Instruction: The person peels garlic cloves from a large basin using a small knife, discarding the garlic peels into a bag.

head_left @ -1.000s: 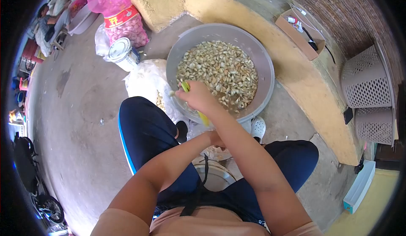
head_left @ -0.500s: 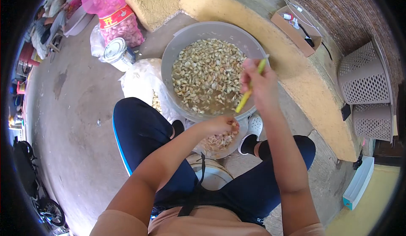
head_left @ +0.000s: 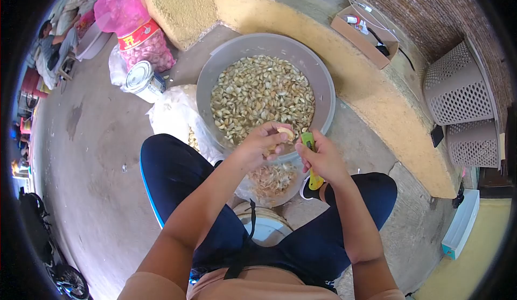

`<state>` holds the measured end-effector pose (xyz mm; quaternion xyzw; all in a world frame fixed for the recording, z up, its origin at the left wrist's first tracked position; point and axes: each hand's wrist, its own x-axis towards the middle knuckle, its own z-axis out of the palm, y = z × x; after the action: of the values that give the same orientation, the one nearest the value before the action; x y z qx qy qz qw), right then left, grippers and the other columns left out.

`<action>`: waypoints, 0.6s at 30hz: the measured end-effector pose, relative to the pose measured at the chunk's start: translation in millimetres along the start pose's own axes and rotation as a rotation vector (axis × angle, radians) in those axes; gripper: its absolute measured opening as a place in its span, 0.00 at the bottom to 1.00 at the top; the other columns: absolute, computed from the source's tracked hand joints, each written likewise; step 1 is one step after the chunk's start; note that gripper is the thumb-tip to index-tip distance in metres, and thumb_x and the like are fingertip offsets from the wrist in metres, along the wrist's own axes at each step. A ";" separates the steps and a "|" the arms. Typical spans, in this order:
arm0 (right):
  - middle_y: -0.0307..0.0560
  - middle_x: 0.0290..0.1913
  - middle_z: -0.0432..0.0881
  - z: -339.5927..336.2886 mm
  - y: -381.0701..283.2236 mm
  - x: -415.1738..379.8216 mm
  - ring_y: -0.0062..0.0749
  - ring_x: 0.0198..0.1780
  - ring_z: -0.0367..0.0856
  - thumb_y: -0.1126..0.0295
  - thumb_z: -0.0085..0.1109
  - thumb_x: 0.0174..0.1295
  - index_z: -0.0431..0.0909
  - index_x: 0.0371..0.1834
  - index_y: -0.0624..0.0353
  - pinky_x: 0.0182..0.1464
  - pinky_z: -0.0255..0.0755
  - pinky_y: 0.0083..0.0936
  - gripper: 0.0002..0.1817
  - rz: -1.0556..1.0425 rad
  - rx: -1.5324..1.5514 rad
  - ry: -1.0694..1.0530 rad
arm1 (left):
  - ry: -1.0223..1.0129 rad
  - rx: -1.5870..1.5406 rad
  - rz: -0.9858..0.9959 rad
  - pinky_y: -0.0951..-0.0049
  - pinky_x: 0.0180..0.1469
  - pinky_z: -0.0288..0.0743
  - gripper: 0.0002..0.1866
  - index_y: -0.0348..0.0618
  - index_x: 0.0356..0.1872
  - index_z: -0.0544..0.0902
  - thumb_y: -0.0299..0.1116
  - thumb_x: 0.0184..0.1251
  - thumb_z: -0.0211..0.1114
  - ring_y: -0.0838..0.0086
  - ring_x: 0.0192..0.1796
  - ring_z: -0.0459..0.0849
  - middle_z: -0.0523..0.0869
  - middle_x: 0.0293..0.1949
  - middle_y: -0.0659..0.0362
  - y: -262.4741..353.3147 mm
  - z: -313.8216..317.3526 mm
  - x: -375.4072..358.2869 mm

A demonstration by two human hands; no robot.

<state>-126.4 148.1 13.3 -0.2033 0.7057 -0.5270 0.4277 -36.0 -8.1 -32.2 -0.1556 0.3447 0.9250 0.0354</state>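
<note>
Pinched in the fingers of my left hand [head_left: 259, 145] is a garlic clove [head_left: 287, 133] with pinkish skin, held over the near rim of the tub. Close beside it on the right, my right hand [head_left: 325, 157] is closed around a green-and-yellow knife [head_left: 307, 138]; its blade is too small to make out. Peeled garlic cloves [head_left: 264, 93] fill much of the big grey tub [head_left: 258, 43], in cloudy water. Below my hands, a clear bowl [head_left: 257, 192] holds garlic skins [head_left: 276, 180].
Left of the tub stand a white plastic bag [head_left: 171, 111] with cloves inside, a metal can [head_left: 145, 82] and a pink net sack [head_left: 145, 47] of garlic. A yellow ledge [head_left: 371, 95] curves along the right, with a cardboard box [head_left: 361, 39] and grey crates [head_left: 458, 98] beyond.
My right hand has come down and turned the knife more upright. My left hand has risen from the skins bowl with a clove, and both hands are now close together.
</note>
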 end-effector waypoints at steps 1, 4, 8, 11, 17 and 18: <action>0.38 0.22 0.74 1.2 -5.3 -0.8 0.20 0.20 0.71 0.61 0.60 0.53 0.70 0.35 0.61 0.23 0.68 0.19 0.15 0.012 -0.039 0.015 | -0.026 -0.009 0.011 0.87 0.17 0.61 0.16 0.44 0.47 0.72 0.30 0.57 0.61 0.83 0.25 0.71 0.76 0.34 0.62 -0.1 -1.0 0.4; 0.39 0.21 0.74 6.0 -12.1 -1.3 0.22 0.22 0.73 0.58 0.62 0.51 0.72 0.33 0.63 0.25 0.67 0.22 0.18 -0.046 -0.198 0.052 | -0.011 -0.073 -0.025 0.87 0.17 0.62 0.18 0.44 0.50 0.71 0.29 0.58 0.60 0.84 0.25 0.70 0.76 0.34 0.61 1.4 0.5 -1.8; 0.44 0.22 0.76 12.2 -4.4 5.7 0.26 0.25 0.75 0.56 0.62 0.51 0.73 0.33 0.64 0.28 0.66 0.25 0.20 -0.120 -0.283 0.110 | 0.013 -0.130 -0.030 0.87 0.17 0.62 0.15 0.44 0.48 0.72 0.29 0.59 0.59 0.84 0.25 0.70 0.76 0.33 0.62 1.1 4.1 -2.3; 0.48 0.23 0.77 14.5 -1.0 9.7 0.27 0.25 0.75 0.57 0.61 0.51 0.73 0.34 0.64 0.28 0.66 0.25 0.20 -0.150 -0.276 0.186 | 0.005 -0.192 -0.021 0.87 0.17 0.62 0.14 0.43 0.46 0.72 0.28 0.58 0.59 0.83 0.24 0.70 0.76 0.32 0.62 -0.7 3.9 -0.8; 0.48 0.23 0.77 13.6 -9.8 11.9 0.26 0.24 0.74 0.59 0.59 0.54 0.72 0.34 0.64 0.26 0.66 0.24 0.17 -0.251 -0.347 0.207 | -0.029 -0.184 0.032 0.87 0.17 0.62 0.13 0.44 0.43 0.72 0.25 0.56 0.60 0.83 0.24 0.70 0.76 0.33 0.62 4.4 4.7 2.0; 0.46 0.23 0.76 13.2 -8.4 12.8 0.24 0.24 0.73 0.60 0.59 0.54 0.72 0.34 0.64 0.26 0.65 0.23 0.17 -0.241 -0.280 0.197 | -0.026 -0.173 0.033 0.87 0.18 0.63 0.13 0.44 0.42 0.72 0.25 0.55 0.61 0.83 0.24 0.70 0.76 0.34 0.62 5.0 4.1 2.2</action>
<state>-124.1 128.0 14.9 -0.2910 0.7812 -0.4883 0.2580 -40.0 -9.4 -26.8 -0.1405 0.2655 0.9537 0.0112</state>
